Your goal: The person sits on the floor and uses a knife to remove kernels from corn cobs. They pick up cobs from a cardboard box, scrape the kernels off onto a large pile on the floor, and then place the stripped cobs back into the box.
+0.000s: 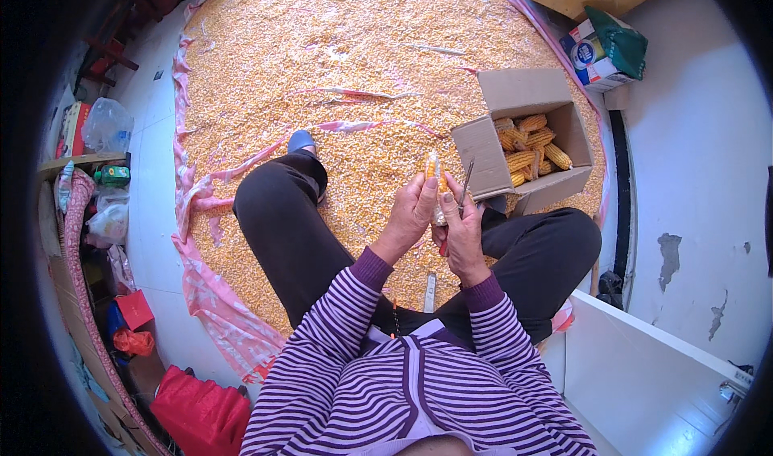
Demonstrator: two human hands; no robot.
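Observation:
Between my two hands is a partly shelled corn cob (432,172), with yellow kernels on some of it and bare whitish cob showing elsewhere. My left hand (412,209) grips the cob from its left side. My right hand (464,232) touches the cob with its thumb and also holds a screwdriver (467,181), whose thin metal shaft points up and away from me. Part of its red handle shows below the fingers. To the right of my hands, an open cardboard box (524,93) holds several ears of corn (528,148), most still covered in kernels.
Loose corn kernels (338,45) cover a pink patterned cloth (208,311) around my legs. A white door (640,347) stands at the lower right. Shelving with bags and bottles (112,175) lines the left side. A printed carton (595,57) sits by the right wall.

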